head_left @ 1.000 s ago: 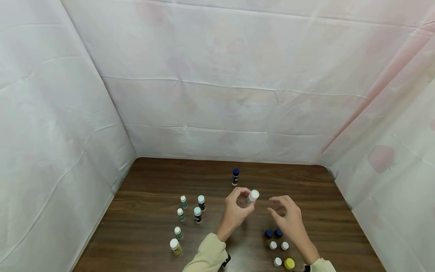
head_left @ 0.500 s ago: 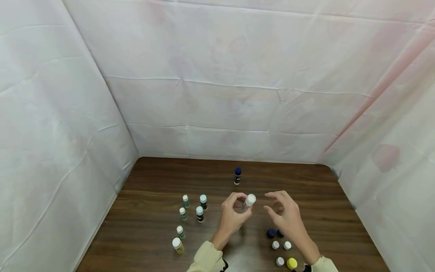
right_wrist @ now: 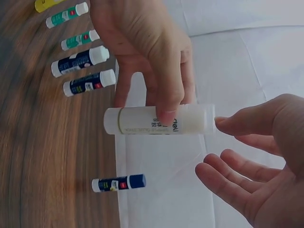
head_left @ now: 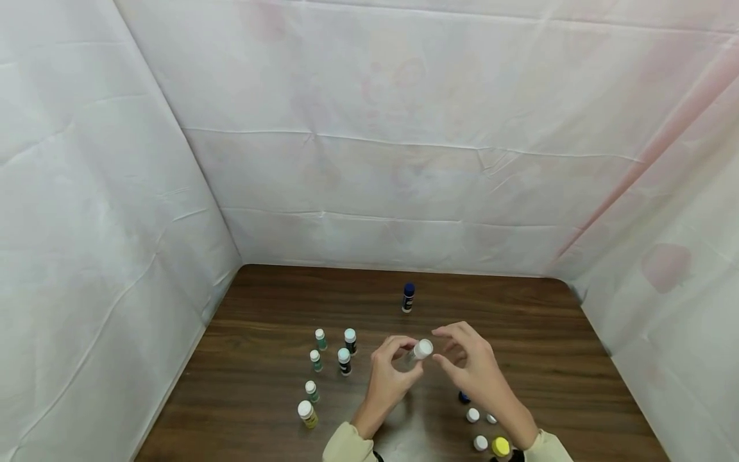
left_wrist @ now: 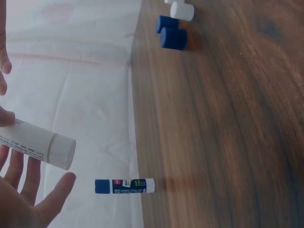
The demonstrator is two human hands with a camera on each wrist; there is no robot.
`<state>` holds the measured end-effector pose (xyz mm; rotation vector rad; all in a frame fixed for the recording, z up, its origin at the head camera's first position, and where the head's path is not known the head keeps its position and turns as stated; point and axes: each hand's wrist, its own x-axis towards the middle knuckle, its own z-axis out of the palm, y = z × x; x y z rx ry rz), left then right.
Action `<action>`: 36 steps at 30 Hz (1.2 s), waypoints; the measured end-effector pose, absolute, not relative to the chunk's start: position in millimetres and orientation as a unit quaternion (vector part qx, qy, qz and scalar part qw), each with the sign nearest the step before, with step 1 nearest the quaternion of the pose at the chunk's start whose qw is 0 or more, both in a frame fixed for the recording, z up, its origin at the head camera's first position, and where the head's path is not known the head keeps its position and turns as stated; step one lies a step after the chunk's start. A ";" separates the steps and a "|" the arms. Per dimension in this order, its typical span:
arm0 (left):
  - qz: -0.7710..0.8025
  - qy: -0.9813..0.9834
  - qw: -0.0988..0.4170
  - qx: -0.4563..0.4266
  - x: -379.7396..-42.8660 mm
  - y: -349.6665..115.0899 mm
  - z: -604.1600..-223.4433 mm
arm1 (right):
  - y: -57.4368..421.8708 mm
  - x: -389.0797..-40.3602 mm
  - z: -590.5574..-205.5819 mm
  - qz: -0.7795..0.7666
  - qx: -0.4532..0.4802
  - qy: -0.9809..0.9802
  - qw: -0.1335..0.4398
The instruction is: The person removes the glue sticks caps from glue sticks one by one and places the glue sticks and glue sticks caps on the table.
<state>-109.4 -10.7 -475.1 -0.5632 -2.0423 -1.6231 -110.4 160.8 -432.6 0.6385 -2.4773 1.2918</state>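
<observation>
My left hand grips a fat white glue stick between thumb and fingers, raised over the table and tilted. Its translucent end points toward my right hand. In the right wrist view, my right thumb tip is right at that end, the other fingers loosely bent and spread. A slim navy glue stick with a blue cap stands upright farther back. The left wrist view shows the printed side of the white stick and my left hand below it.
Left on the wooden table stand several white-capped glue sticks, such as a dark one, a green one and a yellow one. Loose white caps, a yellow cap and blue caps lie right. White cloth encloses the table.
My right hand has moved left, closing the gap to the glue stick. My left hand, still gripping it, has dropped slightly lower in view.
</observation>
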 end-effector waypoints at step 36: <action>-0.561 -0.777 0.223 -0.180 -102.7 -31.1 -504.1 | 129.9 -107.8 -442.3 0.466 0.288 -0.832 0.086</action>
